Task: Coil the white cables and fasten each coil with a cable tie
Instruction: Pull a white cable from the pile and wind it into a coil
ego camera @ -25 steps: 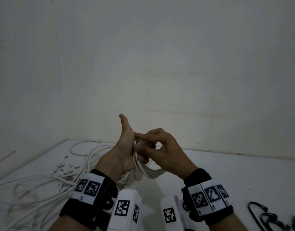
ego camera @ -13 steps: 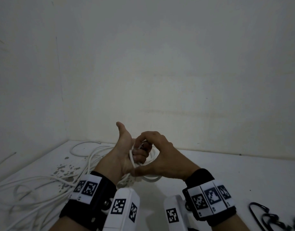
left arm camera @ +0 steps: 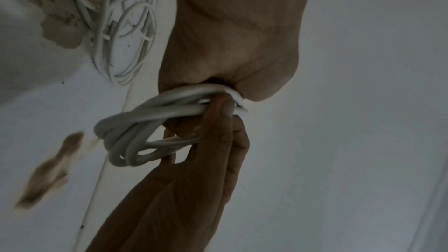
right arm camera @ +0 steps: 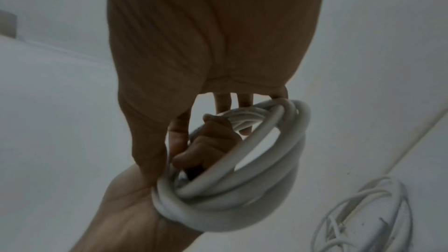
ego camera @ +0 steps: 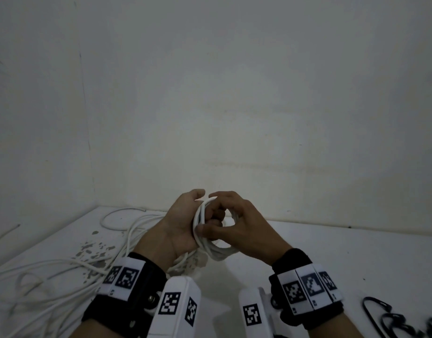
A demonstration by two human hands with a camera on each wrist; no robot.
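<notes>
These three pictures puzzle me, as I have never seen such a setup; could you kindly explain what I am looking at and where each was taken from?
There is no machine here: a person works with two bare hands. The big view comes from a camera on the head, looking down at both hands. The black bands with checkered tags on the wrists carry two more cameras, each looking along one hand at its fingers.

The left hand and the right hand together hold a small coil of white cable above a white table. The right-wrist view shows the coil as several loops with left-hand fingers curled through it.

On the table, to the left, lie loose white cables, not yet coiled. At the right edge lie thin black looped things, possibly the ties; I cannot tell for sure. No tie shows on the coil.
</notes>
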